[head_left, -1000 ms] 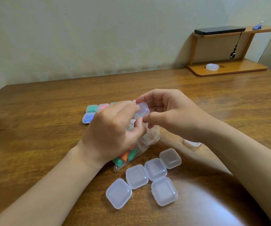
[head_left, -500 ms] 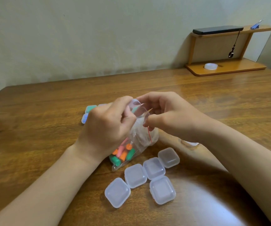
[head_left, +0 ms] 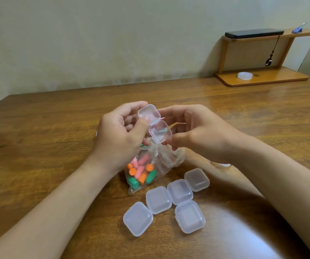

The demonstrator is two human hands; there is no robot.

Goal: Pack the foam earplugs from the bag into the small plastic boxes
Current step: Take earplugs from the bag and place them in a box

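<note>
Where a second ago it was shut between the fingertips, the small plastic box (head_left: 159,132) now stands open, its lid (head_left: 148,113) swung up and away on the hinge. It is held in the air between both hands, just above the bag (head_left: 161,161). A greenish tint shows through the base, but whether an earplug lies inside cannot be told.

The left hand (head_left: 118,135) has turned its palm more toward the camera. Its thumb presses at the hinge and its curled fingers reach behind the lid. The right hand (head_left: 193,131) pinches the base between thumb and curled fingers.

The clear bag rests on the wooden table (head_left: 38,146), its gathered neck rising under the hands, fuller and more upright than half a second ago. Which fingers hold the neck is unclear. Pink, orange and green foam earplugs (head_left: 141,172) are heaped in its lower corner.

Just in front of the bag lie five closed empty boxes (head_left: 179,191), touching one another, where they were before. The coloured filled boxes seen earlier behind the left hand are now hidden by it.

Far to the right stands a wooden shelf (head_left: 262,80) with a black phone (head_left: 253,33) on top and a tape roll (head_left: 244,75) on its base.
</note>
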